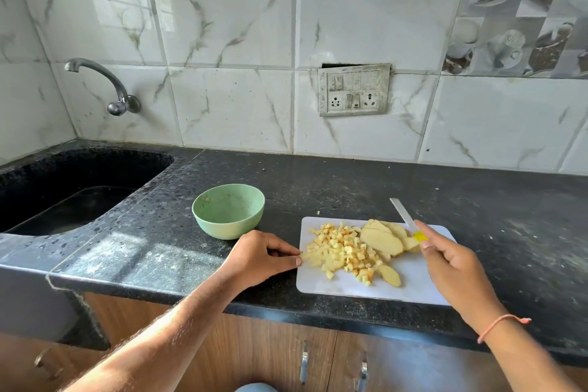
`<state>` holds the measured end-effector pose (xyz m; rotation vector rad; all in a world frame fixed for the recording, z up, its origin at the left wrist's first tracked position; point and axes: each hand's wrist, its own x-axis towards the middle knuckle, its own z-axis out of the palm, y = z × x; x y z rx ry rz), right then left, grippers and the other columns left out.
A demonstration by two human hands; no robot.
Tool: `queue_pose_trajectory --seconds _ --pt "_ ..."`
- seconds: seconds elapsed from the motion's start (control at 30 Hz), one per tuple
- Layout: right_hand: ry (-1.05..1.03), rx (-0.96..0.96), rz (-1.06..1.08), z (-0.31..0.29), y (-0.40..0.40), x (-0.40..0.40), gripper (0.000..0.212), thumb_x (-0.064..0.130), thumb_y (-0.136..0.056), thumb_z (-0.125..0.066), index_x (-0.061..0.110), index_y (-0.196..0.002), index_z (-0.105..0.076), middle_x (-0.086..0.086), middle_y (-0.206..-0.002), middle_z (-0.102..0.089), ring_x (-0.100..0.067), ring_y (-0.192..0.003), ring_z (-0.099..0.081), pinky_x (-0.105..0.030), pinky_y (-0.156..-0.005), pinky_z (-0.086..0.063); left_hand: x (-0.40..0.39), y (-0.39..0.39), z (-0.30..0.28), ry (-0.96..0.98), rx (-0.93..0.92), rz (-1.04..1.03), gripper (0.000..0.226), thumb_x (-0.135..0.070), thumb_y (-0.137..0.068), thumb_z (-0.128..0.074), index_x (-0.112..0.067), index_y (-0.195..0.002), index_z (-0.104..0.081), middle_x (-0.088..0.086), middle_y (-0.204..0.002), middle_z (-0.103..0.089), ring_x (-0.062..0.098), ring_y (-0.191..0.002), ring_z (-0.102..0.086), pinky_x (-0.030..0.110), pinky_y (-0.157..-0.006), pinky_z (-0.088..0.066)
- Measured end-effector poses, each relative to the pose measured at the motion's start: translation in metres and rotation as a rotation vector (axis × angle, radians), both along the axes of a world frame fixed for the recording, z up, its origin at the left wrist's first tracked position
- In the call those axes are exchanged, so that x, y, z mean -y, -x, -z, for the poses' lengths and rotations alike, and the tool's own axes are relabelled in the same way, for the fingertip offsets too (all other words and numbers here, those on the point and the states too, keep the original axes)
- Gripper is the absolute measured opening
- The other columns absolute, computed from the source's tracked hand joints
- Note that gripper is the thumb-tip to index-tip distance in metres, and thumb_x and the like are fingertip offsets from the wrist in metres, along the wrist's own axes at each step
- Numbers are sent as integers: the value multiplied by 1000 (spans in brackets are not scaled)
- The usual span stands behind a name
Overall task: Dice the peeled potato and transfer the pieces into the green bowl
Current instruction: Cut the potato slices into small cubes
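Knife (403, 215) handle mostly hidden in right hand (451, 264), grip clamped on it. Left hand (259, 256) pinches board (420, 277) edge. Dice (342, 253) and slices (386, 237) on board; bowl (228, 211) just left on counter (477, 197). Sink (63, 191) far left.

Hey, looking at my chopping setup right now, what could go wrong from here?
1. The cutting board lies close to the counter edge; pushing on it may tip it off.
2. The left hand touches the board's left edge, with a gap to the green bowl; sliding the diced potato across may spill pieces onto the counter.
3. The right hand holds the knife raised over uncut potato slices; reaching across risks a nick.
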<state>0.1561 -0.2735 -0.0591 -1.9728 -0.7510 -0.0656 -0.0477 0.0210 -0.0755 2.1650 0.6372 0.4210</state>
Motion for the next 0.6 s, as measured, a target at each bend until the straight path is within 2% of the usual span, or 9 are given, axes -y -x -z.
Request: queue_pose_trajectory --seconds 0.07,0.13,0.23,0.33,0.47,0.53,0.6 --pt "-82 -64 -40 5 -4 0 40 20 -107 -53 47 -136 -63 6 -58 -29 -17 -55 -26 -31 -53 -27 -2 -1 1 -6 -5 -6 15 -48 -77 -92 -44 -89 -84 -8 -75 -74 0 -58 -52 17 -55 -39" --pt "-92 -60 -67 8 -4 0 41 19 -107 -52 49 -134 -62 12 -55 -32 -16 -54 -28 -33 -53 -27 -1 -3 0 -6 -18 -6 14 -47 -77 -92 -44 -88 -85 -11 -72 -73 0 -58 -51 17 -55 -39" --pt "-99 -38 -72 11 -7 -1 42 20 -108 -52 50 -137 -59 16 -55 -35 -11 -49 -31 -27 -48 -29 -3 -8 -4 3 -65 10 14 -43 -77 -93 -43 -87 -85 -20 -74 -74 1 -62 -59 16 -58 -44" --pt "-91 -13 -54 14 -10 0 42 22 -107 -53 50 -137 -60 7 -63 -36 -7 -46 -35 -18 -47 -32 -3 -19 -12 -10 -113 42 13 -41 -78 -93 -43 -88 -85 -20 -85 -79 1 -76 -69 19 -71 -51" --pt "-86 -11 -43 17 -13 -1 41 24 -107 -54 50 -138 -60 3 -67 -35 -8 -45 -35 -15 -46 -29 4 -40 -20 -67 -152 65 11 -39 -78 -93 -42 -86 -85 -21 -80 -78 0 -66 -64 17 -59 -45" --pt "-81 -5 -43 17 -14 -1 41 25 -107 -53 50 -139 -60 2 -69 -37 -8 -45 -36 -16 -47 -30 10 -52 -23 -100 -162 87 13 -36 -78 -93 -40 -88 -86 -23 -80 -78 -1 -72 -70 19 -63 -52" --pt "-85 -8 -40 18 -15 0 40 26 -107 -53 49 -139 -60 1 -70 -38 -8 -46 -37 -17 -47 -31 18 -61 -28 -169 -162 120 15 -32 -79 -93 -37 -91 -86 -25 -82 -77 -12 -77 -68 9 -64 -49"
